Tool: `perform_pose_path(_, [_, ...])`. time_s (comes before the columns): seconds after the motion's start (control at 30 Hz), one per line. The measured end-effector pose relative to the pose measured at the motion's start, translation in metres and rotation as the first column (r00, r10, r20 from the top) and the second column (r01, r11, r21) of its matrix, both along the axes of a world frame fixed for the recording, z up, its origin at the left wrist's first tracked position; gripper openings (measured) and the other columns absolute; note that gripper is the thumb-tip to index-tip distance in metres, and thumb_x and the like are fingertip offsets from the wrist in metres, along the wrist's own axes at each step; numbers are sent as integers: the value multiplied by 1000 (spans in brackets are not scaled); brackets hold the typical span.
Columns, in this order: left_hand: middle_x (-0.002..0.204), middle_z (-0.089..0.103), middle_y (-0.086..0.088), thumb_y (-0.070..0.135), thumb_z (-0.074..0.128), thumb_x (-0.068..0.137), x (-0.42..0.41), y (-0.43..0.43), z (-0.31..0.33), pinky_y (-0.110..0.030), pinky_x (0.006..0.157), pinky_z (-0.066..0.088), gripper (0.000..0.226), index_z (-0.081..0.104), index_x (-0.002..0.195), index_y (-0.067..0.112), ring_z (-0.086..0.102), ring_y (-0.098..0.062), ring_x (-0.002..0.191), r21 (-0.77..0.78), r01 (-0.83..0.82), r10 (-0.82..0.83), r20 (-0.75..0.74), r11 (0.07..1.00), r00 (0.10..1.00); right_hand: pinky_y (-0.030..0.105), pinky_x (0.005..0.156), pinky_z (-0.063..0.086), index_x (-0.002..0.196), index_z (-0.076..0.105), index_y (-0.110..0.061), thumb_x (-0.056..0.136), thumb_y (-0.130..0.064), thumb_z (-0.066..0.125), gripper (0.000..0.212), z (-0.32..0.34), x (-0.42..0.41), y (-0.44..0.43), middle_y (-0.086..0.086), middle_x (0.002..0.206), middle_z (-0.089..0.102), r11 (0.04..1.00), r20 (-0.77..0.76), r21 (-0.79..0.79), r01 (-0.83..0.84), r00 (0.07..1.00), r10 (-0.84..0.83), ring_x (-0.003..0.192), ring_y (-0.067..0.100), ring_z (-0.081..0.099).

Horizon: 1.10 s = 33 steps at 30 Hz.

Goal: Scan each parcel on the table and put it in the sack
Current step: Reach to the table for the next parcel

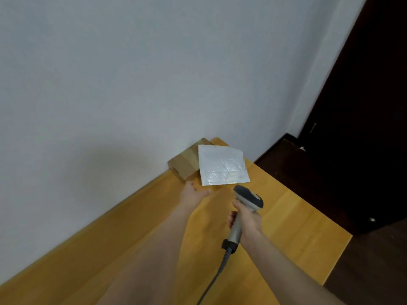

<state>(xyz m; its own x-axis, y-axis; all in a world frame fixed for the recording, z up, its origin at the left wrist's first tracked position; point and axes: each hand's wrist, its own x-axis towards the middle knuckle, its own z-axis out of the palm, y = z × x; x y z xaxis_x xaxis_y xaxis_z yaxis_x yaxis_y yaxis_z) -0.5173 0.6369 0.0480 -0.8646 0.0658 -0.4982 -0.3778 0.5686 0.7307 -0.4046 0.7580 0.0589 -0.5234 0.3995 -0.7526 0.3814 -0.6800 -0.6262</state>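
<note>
White padded parcel: far end of wooden table, leaning on brown cardboard box by wall; left hand: fingers relaxed, holding nothing, just near of parcel; right hand: gripping grey scanner, cable trailing near.

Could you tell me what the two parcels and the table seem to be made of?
Brown box: cardboard, matte, with a paler tape band. White mailer: likely plastic film, shiny and crinkled. Table: probably wood or laminate, smooth yellow with plank seams.
</note>
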Motion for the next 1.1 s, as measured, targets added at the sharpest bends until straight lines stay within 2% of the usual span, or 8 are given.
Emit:
perform_pose_path(0.2, [148,38,-14,39,72,82,-47,36,-47,-42,106,39,90,23,148,3,43,-31,130,91,-176,167,101,980,981,24,43,46,70,61,-2,86,-16,73,24,-33,-22,19,8,52,59,999,10,-46,-6,1000,6,41,17,53])
perform_pose_path(0.37, [127,61,-10,24,74,83,-61,52,-71,-42,100,47,43,62,122,8,58,-28,113,11,-278,278,49,960,959,26,47,46,69,61,-4,86,-16,73,23,-44,-27,30,8,54,59,999,20,-43,-23,1000,24,45,17,53])
perform_pose_path(0.43, [124,63,-9,23,75,82,-62,58,-73,-41,100,47,35,67,114,9,59,-27,112,42,-271,269,62,962,961,26,48,47,69,60,-4,86,-17,73,24,-43,-28,34,8,54,59,998,23,-44,-35,999,36,46,17,53])
perform_pose_path(0.57, [138,50,-12,32,77,79,-65,73,-70,-38,95,43,76,40,138,2,50,-32,124,78,-293,286,90,953,954,25,46,47,74,61,-4,86,-17,72,21,-39,-28,38,7,55,59,998,10,-53,-26,1000,26,46,17,54])
perform_pose_path(0.67, [139,48,-12,31,79,77,-72,82,-77,-38,91,43,85,32,142,3,50,-33,124,90,-320,311,103,943,945,24,45,48,74,61,-4,86,-16,73,20,-44,-30,43,6,54,59,999,-4,-43,-23,1000,22,45,16,54])
perform_pose_path(0.83, [114,66,-9,15,74,82,-73,86,-91,-32,76,47,35,63,114,8,60,-23,88,91,-325,320,62,941,945,24,47,49,75,62,-5,85,-17,73,19,-52,-28,51,6,55,60,1000,-4,-20,-13,1000,13,46,15,56])
perform_pose_path(0.97, [92,69,1,13,70,84,-65,65,-68,-27,69,45,10,65,86,22,62,-18,81,154,-238,260,-148,959,954,25,49,49,76,62,-4,86,-20,73,22,-45,-26,54,5,55,61,1000,-9,-17,18,1000,-18,48,15,55])
perform_pose_path(1.1, [86,59,5,14,67,83,-60,18,-16,-29,64,44,14,60,87,26,55,-14,74,-148,19,-96,-533,989,841,30,59,53,88,64,-4,85,-26,74,25,-19,-28,49,8,73,68,997,-69,-54,60,996,-64,59,18,63])
